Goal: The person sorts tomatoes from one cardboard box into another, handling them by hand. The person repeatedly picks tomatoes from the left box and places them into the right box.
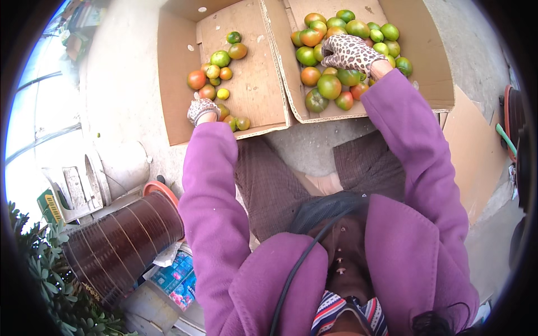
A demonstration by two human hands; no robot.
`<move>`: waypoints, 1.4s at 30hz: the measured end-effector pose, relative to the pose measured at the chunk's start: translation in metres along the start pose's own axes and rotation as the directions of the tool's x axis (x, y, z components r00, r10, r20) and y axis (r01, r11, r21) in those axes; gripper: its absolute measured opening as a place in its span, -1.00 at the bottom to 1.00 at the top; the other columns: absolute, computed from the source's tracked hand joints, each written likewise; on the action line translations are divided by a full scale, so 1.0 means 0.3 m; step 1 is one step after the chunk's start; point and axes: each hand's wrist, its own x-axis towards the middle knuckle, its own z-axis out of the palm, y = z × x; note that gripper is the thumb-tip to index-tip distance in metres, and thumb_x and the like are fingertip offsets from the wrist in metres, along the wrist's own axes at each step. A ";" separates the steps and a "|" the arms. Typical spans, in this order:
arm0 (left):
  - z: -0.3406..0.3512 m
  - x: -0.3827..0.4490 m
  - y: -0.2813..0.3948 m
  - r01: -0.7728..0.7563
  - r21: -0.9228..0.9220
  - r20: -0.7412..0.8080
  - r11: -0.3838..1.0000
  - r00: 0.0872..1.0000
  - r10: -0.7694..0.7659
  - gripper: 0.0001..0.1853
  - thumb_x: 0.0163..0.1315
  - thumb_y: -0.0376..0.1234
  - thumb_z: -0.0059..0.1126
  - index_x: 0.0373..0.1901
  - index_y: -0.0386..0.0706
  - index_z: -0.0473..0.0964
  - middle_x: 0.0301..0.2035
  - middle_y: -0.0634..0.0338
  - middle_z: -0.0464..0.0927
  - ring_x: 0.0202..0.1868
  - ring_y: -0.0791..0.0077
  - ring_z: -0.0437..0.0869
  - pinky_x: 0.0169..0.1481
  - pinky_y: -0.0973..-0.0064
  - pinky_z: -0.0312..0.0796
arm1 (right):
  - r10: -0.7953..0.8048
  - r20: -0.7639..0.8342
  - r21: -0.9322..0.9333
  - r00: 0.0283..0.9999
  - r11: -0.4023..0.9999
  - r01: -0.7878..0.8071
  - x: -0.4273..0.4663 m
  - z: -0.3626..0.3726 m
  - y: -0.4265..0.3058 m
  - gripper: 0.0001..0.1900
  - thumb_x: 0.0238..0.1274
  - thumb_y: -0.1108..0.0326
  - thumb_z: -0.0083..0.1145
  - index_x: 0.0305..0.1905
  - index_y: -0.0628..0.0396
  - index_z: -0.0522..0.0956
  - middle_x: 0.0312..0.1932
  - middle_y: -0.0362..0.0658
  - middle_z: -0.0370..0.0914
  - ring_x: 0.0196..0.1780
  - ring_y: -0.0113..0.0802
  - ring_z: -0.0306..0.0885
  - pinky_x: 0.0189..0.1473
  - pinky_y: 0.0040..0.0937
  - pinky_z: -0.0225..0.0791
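Observation:
Two open cardboard boxes stand side by side on the floor. The left cardboard box holds several loose tomatoes, among them a red-orange tomato and a green tomato. My left hand, in a leopard-print glove, is at that box's near left corner, close to an orange-green tomato; its fingers are mostly hidden. The right cardboard box holds a larger heap of green and orange tomatoes. My right hand, gloved alike, lies over this heap with fingers bent down; whether it grips a tomato cannot be seen.
A flat cardboard sheet lies on the floor at right. On the left are a white bucket on its side, a large brown ribbed pot, a blue printed package and a leafy plant. A red-rimmed container stands at the far right.

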 end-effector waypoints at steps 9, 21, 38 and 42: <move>-0.158 -0.082 0.037 -0.429 -0.882 -0.448 0.194 0.891 -0.070 -0.43 0.08 -0.17 0.40 0.00 -0.39 0.46 -0.20 -0.03 0.62 -0.26 0.25 0.70 -0.15 0.39 0.58 | 0.015 -0.234 0.128 0.972 0.992 0.016 0.026 0.006 -0.025 -0.52 0.16 0.11 0.20 0.17 0.03 0.49 0.02 -0.02 0.58 0.08 -0.14 0.56 0.12 -0.24 0.41; -0.345 -0.346 0.369 -0.575 -0.807 -0.533 -0.136 0.608 0.588 -0.44 0.22 -0.16 0.30 0.08 -0.41 0.43 -0.26 0.12 0.61 -0.30 0.56 0.61 -0.25 0.61 0.47 | -0.216 -0.500 0.285 0.838 0.873 0.395 0.019 0.040 -0.121 -0.33 -0.04 0.16 0.43 0.24 0.00 0.43 0.08 -0.05 0.50 0.19 -0.14 0.48 0.24 -0.28 0.34; -0.096 0.182 0.023 -0.034 -0.886 0.041 -0.462 0.988 -0.151 -0.67 0.27 -0.38 0.14 -0.01 -0.41 0.44 -0.28 -0.08 0.60 -0.38 0.23 0.68 -0.35 0.44 0.58 | 0.028 -0.188 0.481 0.982 0.874 0.067 -0.011 0.016 -0.016 -0.49 0.18 0.48 0.07 0.27 0.03 0.40 0.06 -0.02 0.54 0.07 -0.13 0.56 0.02 -0.25 0.47; -0.227 0.135 0.058 -0.195 -0.951 -0.151 0.241 0.970 0.188 -0.59 0.20 -0.31 0.22 0.07 -0.28 0.49 -0.22 0.05 0.62 -0.25 0.33 0.69 -0.20 0.43 0.51 | -0.035 -0.446 0.168 0.894 0.978 0.122 0.042 0.020 0.071 -0.63 0.29 0.40 0.01 0.19 0.10 0.46 -0.01 -0.04 0.59 -0.01 -0.14 0.59 -0.03 -0.24 0.45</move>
